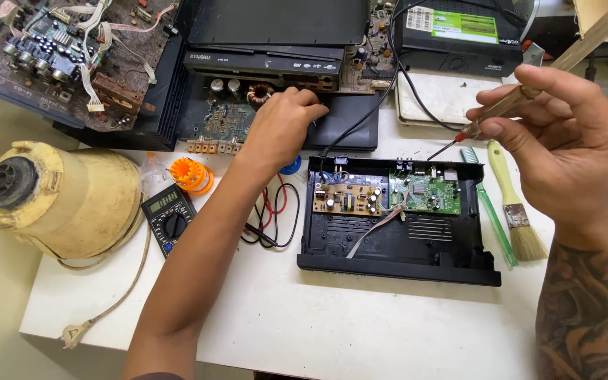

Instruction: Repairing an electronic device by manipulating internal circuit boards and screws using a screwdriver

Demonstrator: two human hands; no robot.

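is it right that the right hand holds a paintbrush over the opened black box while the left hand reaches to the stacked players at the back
Not quite: the head view shows the right hand holding a screwdriver; the paintbrush lies on the table. The opened black box, left hand and stacked players are as you said.

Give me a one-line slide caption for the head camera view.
Right hand holds a screwdriver above an opened black electronics case; left hand reaches toward stacked players.

A single head-worn view looks steeply down and forward over the white table (pixel 360 317), close enough that both forearms enter from the bottom edge. It faces the stacked electronics along the table's far side.
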